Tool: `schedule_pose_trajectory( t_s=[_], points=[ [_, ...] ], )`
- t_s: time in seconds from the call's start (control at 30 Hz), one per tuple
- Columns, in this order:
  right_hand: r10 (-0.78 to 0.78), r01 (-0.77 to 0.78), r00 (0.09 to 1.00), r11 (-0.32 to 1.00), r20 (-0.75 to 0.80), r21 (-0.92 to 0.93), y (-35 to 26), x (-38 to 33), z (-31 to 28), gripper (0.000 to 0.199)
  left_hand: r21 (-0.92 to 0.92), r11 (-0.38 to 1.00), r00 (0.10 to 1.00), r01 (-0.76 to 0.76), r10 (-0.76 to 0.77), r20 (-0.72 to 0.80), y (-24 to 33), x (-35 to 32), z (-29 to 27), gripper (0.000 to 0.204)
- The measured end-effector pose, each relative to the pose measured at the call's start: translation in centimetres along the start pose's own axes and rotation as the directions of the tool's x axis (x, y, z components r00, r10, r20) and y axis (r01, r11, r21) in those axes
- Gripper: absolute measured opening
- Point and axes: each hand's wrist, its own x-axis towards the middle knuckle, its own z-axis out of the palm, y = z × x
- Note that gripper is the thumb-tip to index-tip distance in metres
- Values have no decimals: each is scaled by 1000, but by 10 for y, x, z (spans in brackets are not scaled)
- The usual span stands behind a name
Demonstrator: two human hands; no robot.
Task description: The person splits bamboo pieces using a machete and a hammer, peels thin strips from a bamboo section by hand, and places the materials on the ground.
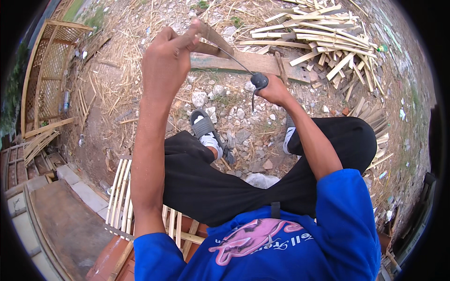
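Note:
Raised at upper centre-left, my left hand (171, 51) is closed on a short brown wood strip (216, 38). Two brown lengths of it show beside my fingers, meeting at their right end. My right hand (275, 90), lower and to the right, grips the black handle (259, 80) of a knife. Its thin blade (240, 61) appears edge-on and runs up-left to the wood strip. Where blade and wood meet is hard to make out. Below the strip lies a thick wooden plank (248, 64) on the ground, with an upright wooden peg (281, 65) at its right part.
A heap of pale split strips (328, 40) lies beyond the plank's right end. My sandalled foot (206, 129) stands on stony ground. A slatted seat (123, 199) is under me. At far left stands a lattice frame (47, 75), with a brown board (61, 225) nearer.

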Motion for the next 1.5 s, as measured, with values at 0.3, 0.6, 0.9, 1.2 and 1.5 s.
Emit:
schedule_pose_trajectory(
  t_s=[0.3,0.6,0.9,1.2,1.5],
  points=[
    [89,-88,996,992,9,-91,6,10,-4,38,-62,997,999,-42,41,-12,-14,6,3,35],
    [97,-133,983,963,-157,-235,-3,7,11,35,-57,996,996,-71,74,48,-25,0,-4,43],
    [5,-82,989,845,-145,-529,20,15,-16,26,44,997,991,-67,62,121,-30,-7,-10,38],
    [172,-195,980,927,-99,-320,32,3,0,39,-33,999,994,31,-28,104,-39,-8,-12,53],
    [176,-182,983,973,-53,-142,59,-5,2,45,-8,993,981,115,-112,155,-30,0,-15,25]
  ],
)
